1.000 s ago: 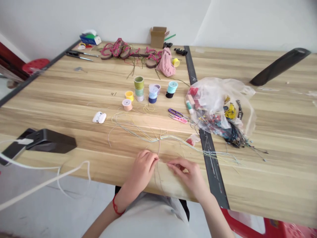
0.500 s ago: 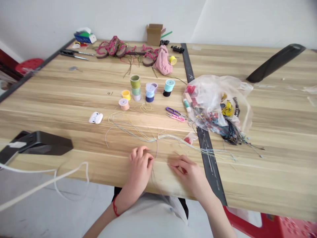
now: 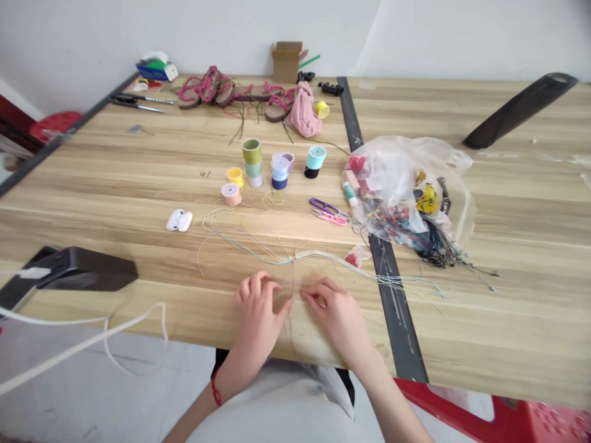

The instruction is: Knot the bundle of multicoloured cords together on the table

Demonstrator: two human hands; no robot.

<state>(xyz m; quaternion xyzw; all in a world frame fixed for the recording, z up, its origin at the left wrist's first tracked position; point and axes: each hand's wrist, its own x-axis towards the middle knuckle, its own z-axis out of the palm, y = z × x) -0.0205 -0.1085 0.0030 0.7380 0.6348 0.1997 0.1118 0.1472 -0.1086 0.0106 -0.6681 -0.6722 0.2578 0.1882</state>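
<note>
Left hand (image 3: 258,307): palm down on the table (image 3: 138,197) near its front edge, fingers bent, thumb pointing toward the other hand. The fingertips lie on the threads (image 3: 295,258); I cannot tell whether it grips a strand.
Right hand (image 3: 335,311): just beside the left, fingers curled in, thumb and forefinger pressed together on a fine strand that runs between the two hands.
Threads: thin bundle in pale mixed colours, gathered at one point just beyond the fingertips. Loose ends fan left in loops and right across the black strip (image 3: 392,295). A few strands hang over the table edge between the hands.
Wrist: red cord (image 3: 215,387) on the left arm.
Spools (image 3: 272,169): small cluster, some stacked, mid-table beyond the threads.
Scissors (image 3: 329,212): a pink pair and a purple pair, lying flat to the right of the spools.
Plastic bag (image 3: 406,184): clear, crumpled, full of small bits, dark cords spilling from its near side.
Earbud case (image 3: 179,219): white, left of the thread loops.
Black box (image 3: 78,271): at the left front edge, white cable (image 3: 92,332) trailing below it.
Far edge: pink cloth (image 3: 305,117), cardboard box (image 3: 286,60).
</note>
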